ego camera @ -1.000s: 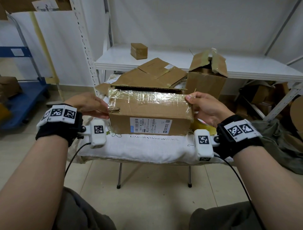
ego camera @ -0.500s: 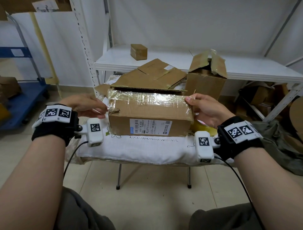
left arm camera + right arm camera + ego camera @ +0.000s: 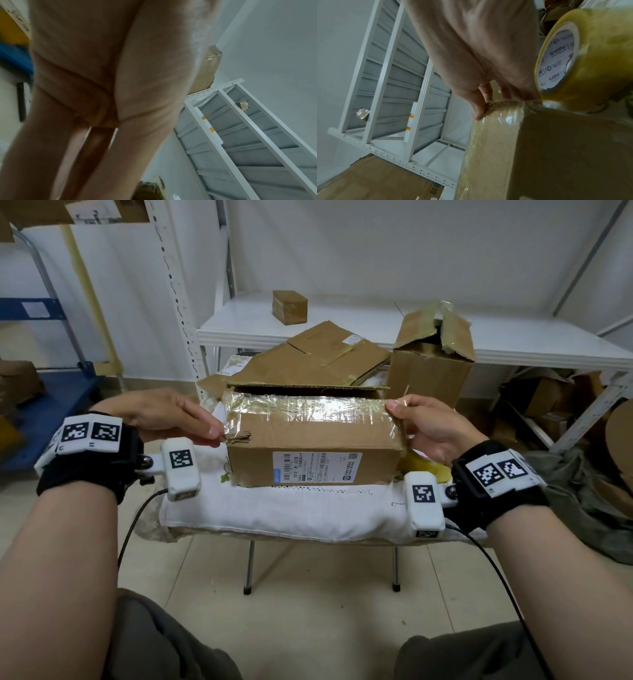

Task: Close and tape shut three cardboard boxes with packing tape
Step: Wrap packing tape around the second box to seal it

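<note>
A brown cardboard box (image 3: pixel 313 446) with a printed label lies on a cloth-covered table (image 3: pixel 281 508). Its near flap (image 3: pixel 305 407), covered in shiny tape, is folded down; a dark gap shows behind it. My left hand (image 3: pixel 219 431) pinches the torn left corner of that flap. My right hand (image 3: pixel 399 419) grips the box's right top corner (image 3: pixel 565 148), thumb on the taped edge, fingers down the end face. A yellowish packing tape roll (image 3: pixel 426 469) lies on the table just behind my right wrist, close by in the right wrist view (image 3: pixel 590 56). My palm fills the left wrist view.
Flattened cardboard (image 3: pixel 322 357) leans behind the box. A taller box (image 3: pixel 433 368) with raised flaps stands at the back right. A small closed box (image 3: pixel 289 306) sits on the white shelf (image 3: pixel 513 344). More cartons (image 3: pixel 555 402) lie under the shelf; a blue cart (image 3: pixel 51 405) is left.
My left hand has drawn back slightly to the left at the box's corner. My right hand and the box have hardly moved.
</note>
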### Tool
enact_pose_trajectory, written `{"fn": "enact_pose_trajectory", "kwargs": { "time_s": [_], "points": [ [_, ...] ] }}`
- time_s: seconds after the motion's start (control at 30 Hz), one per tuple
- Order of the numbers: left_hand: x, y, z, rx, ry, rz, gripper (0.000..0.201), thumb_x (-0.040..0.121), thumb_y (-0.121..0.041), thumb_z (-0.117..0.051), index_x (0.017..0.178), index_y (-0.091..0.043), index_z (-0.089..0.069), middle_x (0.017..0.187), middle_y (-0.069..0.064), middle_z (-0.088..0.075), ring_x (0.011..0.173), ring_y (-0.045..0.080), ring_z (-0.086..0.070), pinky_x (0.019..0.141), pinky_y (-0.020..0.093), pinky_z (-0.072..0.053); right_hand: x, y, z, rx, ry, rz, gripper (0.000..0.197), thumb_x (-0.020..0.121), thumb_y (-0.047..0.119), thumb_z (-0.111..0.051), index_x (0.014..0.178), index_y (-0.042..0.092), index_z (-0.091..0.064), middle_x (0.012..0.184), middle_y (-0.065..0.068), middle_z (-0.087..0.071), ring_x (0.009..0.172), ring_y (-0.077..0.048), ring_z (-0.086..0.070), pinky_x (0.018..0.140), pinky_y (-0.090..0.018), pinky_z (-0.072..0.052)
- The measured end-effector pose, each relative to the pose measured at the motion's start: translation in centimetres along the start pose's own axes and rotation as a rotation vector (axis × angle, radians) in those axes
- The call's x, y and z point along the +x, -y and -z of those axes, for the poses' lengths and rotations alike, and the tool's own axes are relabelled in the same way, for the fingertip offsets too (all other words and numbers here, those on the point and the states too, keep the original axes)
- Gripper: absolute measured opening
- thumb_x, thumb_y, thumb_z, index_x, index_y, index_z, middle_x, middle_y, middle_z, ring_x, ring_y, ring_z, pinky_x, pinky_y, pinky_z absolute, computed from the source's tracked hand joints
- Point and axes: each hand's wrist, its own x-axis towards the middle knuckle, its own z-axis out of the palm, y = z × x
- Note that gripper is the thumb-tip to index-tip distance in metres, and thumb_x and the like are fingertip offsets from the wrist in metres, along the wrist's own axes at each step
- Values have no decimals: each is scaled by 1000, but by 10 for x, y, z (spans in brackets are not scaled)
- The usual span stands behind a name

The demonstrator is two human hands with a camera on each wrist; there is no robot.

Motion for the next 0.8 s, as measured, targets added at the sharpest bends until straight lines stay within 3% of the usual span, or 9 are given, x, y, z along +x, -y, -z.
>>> {"fn": "enact_pose_trajectory", "kwargs": {
  "time_s": [0.1,0.2,0.27,0.37,0.47,0.53,0.6,0.7,0.8],
  "points": [
    [4,3,-3,3,-22,1,41,46,-7,-84,85,3,-77,99,22,-75,83,22,-76,63,18,-58,0,0,1,12,16,5,21,100,18,-59,79,17,-58,112,-14,-55,100,-30,-46,86,-45,-40],
    [10,0,-16,32,-28,23,18,68,11,-72,82,3,-66,78,19,-74,62,17,-73,50,16,-54,0,-1,2,37,27,13,22,101,17,-59,79,18,-59,104,-13,-57,97,-30,-46,81,-43,-41],
    [15,1,-20,32,-35,27,17,70,13,-70,81,2,-63,72,16,-73,59,17,-73,49,16,-53,-2,-1,3,43,19,19,20,100,18,-59,81,18,-60,96,-8,-58,95,-28,-46,75,-38,-41],
    [16,9,-13,-38,-6,33,40,46,0,-91,80,4,-71,88,25,-72,74,25,-75,59,21,-58,-5,2,2,40,30,-17,18,97,32,-62,85,18,-63,102,-9,-58,100,-30,-49,83,-39,-45],
    [13,13,-2,-7,89,28,67,26,-24,-103,84,0,-77,98,22,-74,91,27,-74,67,22,-59,-3,1,5,117,-4,-70,46,95,59,-50,106,15,-61,109,-10,-62,103,-29,-57,94,-43,-46],
    [11,11,-1,-10,72,47,54,43,-18,-100,87,2,-76,105,24,-73,95,28,-74,65,23,-60,0,-2,8,189,-80,-106,45,103,52,-43,117,12,-59,103,-10,-65,95,-25,-58,88,-38,-44],
    [12,9,-8,-47,-34,74,18,82,-6,-75,94,4,-67,110,27,-70,89,30,-75,61,30,-62,0,-6,7,147,-80,-137,31,107,34,-45,112,9,-62,82,-4,-64,76,-17,-53,75,-29,-43],
    [21,11,-22,-42,-79,171,40,105,-34,-42,110,4,-56,107,25,-70,93,40,-72,83,50,-59,-1,-9,6,51,-31,-152,22,105,23,-52,97,9,-66,74,-2,-57,66,-14,-40,66,-27,-35],
    [29,12,-27,-92,-61,212,55,106,-44,-36,122,5,-53,114,27,-68,96,45,-71,91,54,-55,-4,-6,9,33,29,-163,27,102,32,-58,98,6,-67,86,-8,-60,79,-21,-48,74,-31,-43]
  ]
}}
